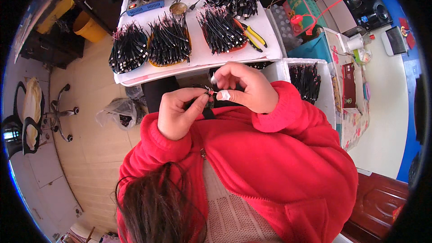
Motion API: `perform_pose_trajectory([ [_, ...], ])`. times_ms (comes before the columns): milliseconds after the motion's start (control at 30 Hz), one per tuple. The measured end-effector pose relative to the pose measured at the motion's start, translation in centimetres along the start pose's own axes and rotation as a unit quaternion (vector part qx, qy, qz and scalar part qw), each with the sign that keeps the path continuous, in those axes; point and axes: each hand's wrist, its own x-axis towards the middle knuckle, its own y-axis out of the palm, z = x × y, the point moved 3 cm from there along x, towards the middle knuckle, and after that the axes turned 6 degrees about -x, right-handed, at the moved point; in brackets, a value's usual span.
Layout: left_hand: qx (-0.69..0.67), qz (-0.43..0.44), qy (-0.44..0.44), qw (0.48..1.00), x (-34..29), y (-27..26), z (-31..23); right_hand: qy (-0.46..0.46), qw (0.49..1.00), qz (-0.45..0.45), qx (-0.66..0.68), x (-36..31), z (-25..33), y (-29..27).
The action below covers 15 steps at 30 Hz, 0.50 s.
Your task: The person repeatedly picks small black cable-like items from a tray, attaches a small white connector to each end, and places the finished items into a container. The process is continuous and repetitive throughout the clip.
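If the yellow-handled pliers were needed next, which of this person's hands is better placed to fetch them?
Probably the right hand: it is nearer the pliers, which lie near the table's right edge; the left hand is farther off.

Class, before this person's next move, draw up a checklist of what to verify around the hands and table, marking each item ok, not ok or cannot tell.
1. Left hand has its grip on the wire ends: ok, pinched between thumb and forefinger.
2. Right hand firmly holding a wire: cannot tell; its thumb is beside them, contact too small to judge.
3. White wrap covers the right thumb's tip: ok.
4. Strands cleanly separated: cannot tell, too fine.
5. Yellow-handled tool put down, not in hand: ok, on the table.
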Motion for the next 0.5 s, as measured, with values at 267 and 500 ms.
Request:
perform_pose_trajectory([
  [267, -0.108, 0.033, -0.052, 0.992, -0.4, -0.1, -0.4, -0.315, 0.909, -0.075, -0.263, 0.5, 2.5, -0.1],
  [500, 0.339, -0.062, 0.371, 0.862, -0.2, 0.6, -2.1, 0.066, 0.982, 0.038, 0.171, 0.1, -1.0, 2.0],
])
